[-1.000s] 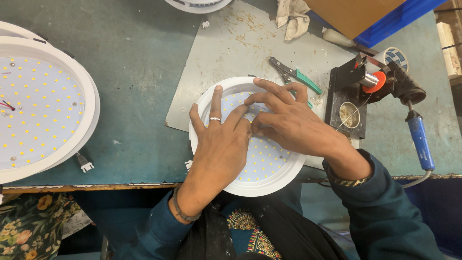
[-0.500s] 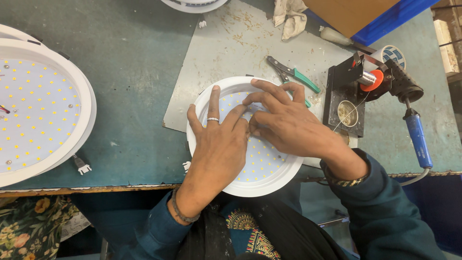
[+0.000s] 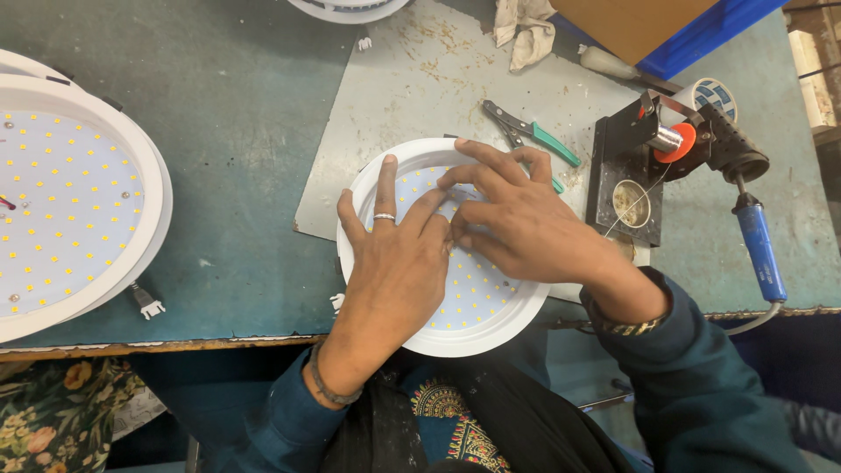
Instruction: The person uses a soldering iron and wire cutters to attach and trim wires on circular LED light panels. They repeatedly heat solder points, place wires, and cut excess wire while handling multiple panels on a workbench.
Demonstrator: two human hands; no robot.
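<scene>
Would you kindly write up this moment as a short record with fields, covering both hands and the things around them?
Setting: green workbench with a grey mat
Left hand: flat on the round white LED panel light, ring on one finger
Right hand: fingers pressed on the same panel, beside the left hand
Right of panel: blue-handled soldering iron on a black stand
Behind panel: green-handled pliers
Far left: larger round white LED panel

workshop: worn workbench (image 3: 236,131), soldering iron (image 3: 755,232), pliers (image 3: 526,131), round led panels (image 3: 66,201).
</scene>
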